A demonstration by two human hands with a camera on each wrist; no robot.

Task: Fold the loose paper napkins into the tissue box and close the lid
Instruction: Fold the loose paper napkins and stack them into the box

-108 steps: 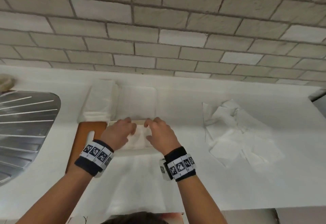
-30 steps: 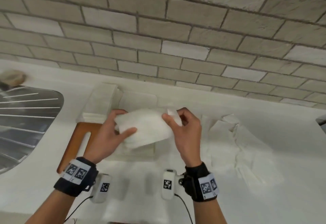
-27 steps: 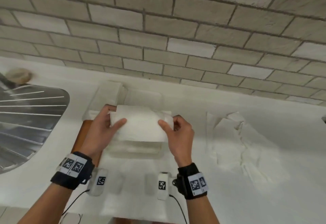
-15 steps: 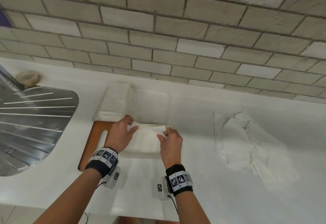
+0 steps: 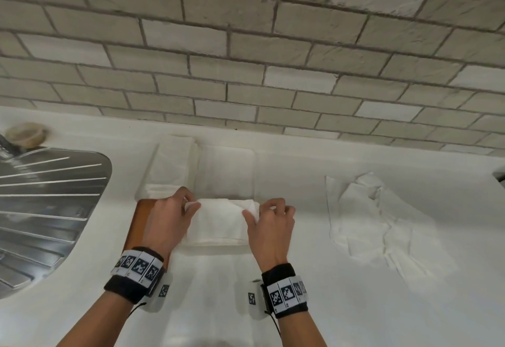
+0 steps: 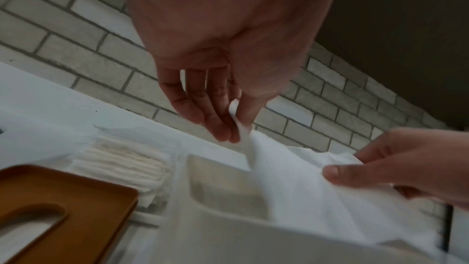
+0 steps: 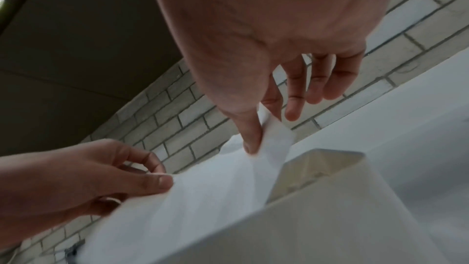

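Since half a second ago, both hands are sitting a little farther apart along the folded white paper napkin (image 5: 220,219), which is now lying flatter and stretched between them over the open white rectangular tissue box (image 6: 228,194). The left hand (image 5: 166,221) is pinching the napkin's left end between thumb and fingertips, as the left wrist view is showing clearly, with the other fingers hanging straight beside the pinch. The right hand (image 5: 269,226) is pinching the right end between thumb and forefinger, its remaining fingers (image 7: 304,87) loosely spread and touching nothing. The napkin is hanging across the box's opening; how much of it is already inside the box cannot be told.

Just left of the box, the brown wooden lid with a rounded slot (image 6: 58,212) is lying flat on the white countertop (image 5: 300,292), partly under the left hand in the head view. Behind the lid, a neat stack of folded white napkins (image 6: 121,162) is resting against the back edge, with a flat white rectangular piece (image 5: 225,171) beside it. To the right, well apart from the hands, a loose heap of unfolded white paper napkins (image 5: 377,223) is spreading over the counter. A ribbed stainless steel drainer (image 5: 41,210) is sitting at the far left, below a wall of pale brick tiles (image 5: 246,46).
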